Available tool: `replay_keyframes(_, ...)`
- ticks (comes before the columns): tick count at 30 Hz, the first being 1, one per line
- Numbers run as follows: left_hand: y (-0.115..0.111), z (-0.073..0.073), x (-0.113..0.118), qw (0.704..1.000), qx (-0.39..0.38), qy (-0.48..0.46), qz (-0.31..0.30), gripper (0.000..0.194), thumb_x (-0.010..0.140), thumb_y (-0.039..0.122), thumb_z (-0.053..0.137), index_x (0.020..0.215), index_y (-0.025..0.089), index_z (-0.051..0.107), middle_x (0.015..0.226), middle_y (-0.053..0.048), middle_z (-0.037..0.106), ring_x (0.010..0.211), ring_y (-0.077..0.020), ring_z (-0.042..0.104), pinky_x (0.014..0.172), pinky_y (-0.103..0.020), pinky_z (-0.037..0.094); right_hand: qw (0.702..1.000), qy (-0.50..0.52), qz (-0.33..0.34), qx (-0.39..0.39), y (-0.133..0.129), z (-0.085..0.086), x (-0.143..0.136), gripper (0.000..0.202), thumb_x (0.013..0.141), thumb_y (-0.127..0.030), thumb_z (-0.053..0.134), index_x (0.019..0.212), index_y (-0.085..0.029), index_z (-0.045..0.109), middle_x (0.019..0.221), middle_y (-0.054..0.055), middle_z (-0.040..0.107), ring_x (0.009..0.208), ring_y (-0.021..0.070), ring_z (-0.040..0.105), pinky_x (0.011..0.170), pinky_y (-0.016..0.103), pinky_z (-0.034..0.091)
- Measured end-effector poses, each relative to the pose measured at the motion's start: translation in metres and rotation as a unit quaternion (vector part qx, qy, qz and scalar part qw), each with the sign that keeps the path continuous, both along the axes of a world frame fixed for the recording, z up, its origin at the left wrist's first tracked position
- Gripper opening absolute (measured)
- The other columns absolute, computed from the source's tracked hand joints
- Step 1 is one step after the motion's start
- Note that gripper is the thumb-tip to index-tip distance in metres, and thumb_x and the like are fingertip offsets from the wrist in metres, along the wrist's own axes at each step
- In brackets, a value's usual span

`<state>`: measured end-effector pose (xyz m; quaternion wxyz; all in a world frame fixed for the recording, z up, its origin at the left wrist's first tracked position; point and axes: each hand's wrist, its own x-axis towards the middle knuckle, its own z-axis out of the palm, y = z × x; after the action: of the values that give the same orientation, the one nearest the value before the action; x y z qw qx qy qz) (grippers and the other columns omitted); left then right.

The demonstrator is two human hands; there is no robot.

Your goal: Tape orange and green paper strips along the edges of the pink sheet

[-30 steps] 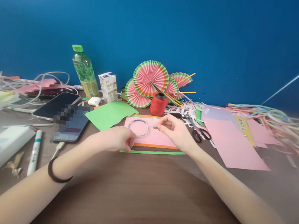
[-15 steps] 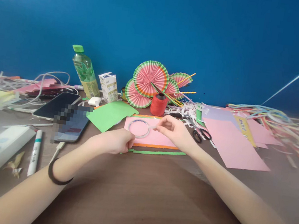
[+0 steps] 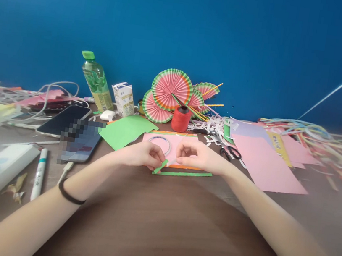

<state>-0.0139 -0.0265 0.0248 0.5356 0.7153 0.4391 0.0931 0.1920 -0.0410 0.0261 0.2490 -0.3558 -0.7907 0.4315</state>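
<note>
My left hand (image 3: 146, 155) is closed, its fingertips pinching a short green paper strip (image 3: 160, 167). Close by on its right, my right hand (image 3: 197, 153) pinches a thin, see-through piece of tape (image 3: 171, 162) that reaches down toward the green strip; whether they touch I cannot tell. Beneath both hands lies a pink paper sheet (image 3: 185, 140) with orange and green strips along its edges. A tape roll (image 3: 168, 145) rests flat on that sheet, partly behind my left hand. A longer green strip (image 3: 186, 174) runs along the near edge.
Behind stand a red thread spool (image 3: 180, 119), pleated paper fans (image 3: 171, 89), a small carton (image 3: 124, 99) and a green-capped bottle (image 3: 97, 84). Green paper (image 3: 126, 131) and phones (image 3: 84, 143) lie left. Scissors (image 3: 230, 153), paper scraps and pink sheets (image 3: 267, 165) lie right.
My left hand has moved slightly right and up, lifting the short green strip off the table. My right hand has come lower with the tape, nearer the left.
</note>
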Motion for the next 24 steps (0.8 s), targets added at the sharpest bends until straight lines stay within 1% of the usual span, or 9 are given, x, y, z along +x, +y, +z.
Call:
replay_keyframes(2, -0.002, 0.001, 0.003, 1.000, -0.022, -0.017, 0.007, 0.014, 0.061, 0.019, 0.057, 0.074, 0.013, 0.060, 0.066, -0.001, 0.060, 0.062, -0.0116, 0.056, 0.060, -0.024, 0.046, 0.999, -0.026, 0.024, -0.014, -0.001, -0.001, -0.001, 0.015, 0.071, -0.032, 0.058, 0.072, -0.017, 0.053, 0.067, -0.001, 0.052, 0.060, 0.0105, 0.047, 0.054, 0.022, 0.038)
replay_keyframes(6, -0.006, 0.000, 0.009, 0.998, -0.061, -0.029, 0.010, 0.015, 0.060, 0.017, 0.059, 0.075, 0.012, 0.061, 0.064, 0.000, 0.061, 0.061, -0.0115, 0.058, 0.060, -0.024, 0.048, 0.996, -0.056, 0.064, -0.041, -0.004, -0.005, -0.004, 0.014, 0.072, -0.030, 0.056, 0.070, -0.017, 0.053, 0.061, -0.004, 0.047, 0.054, 0.0082, 0.042, 0.049, 0.020, 0.033)
replay_keyframes(10, -0.009, -0.002, 0.012, 0.996, -0.079, -0.033, -0.005, 0.014, 0.060, 0.017, 0.060, 0.074, 0.012, 0.061, 0.067, -0.001, 0.063, 0.063, -0.0120, 0.059, 0.063, -0.025, 0.049, 0.994, -0.074, 0.062, -0.049, -0.005, -0.007, -0.006, 0.016, 0.072, -0.031, 0.057, 0.070, -0.015, 0.053, 0.058, -0.005, 0.043, 0.051, 0.0068, 0.037, 0.047, 0.019, 0.030)
replay_keyframes(14, -0.010, -0.004, 0.013, 0.995, -0.096, -0.036, -0.012, 0.014, 0.061, 0.015, 0.059, 0.074, 0.012, 0.061, 0.068, -0.001, 0.065, 0.067, -0.0136, 0.062, 0.064, -0.025, 0.049, 0.994, -0.084, 0.057, -0.045, -0.005, -0.006, -0.007, 0.016, 0.072, -0.030, 0.057, 0.070, -0.014, 0.052, 0.058, -0.005, 0.041, 0.052, 0.0064, 0.035, 0.047, 0.019, 0.029)
replay_keyframes(24, -0.011, -0.003, 0.014, 0.994, -0.099, -0.048, -0.017, 0.012, 0.062, 0.014, 0.059, 0.074, 0.012, 0.062, 0.066, 0.000, 0.065, 0.066, -0.0127, 0.063, 0.062, -0.023, 0.049, 0.993, -0.099, 0.060, -0.032, -0.006, -0.008, -0.007, 0.019, 0.072, -0.033, 0.056, 0.070, -0.015, 0.052, 0.056, -0.006, 0.037, 0.051, 0.0066, 0.032, 0.046, 0.019, 0.026)
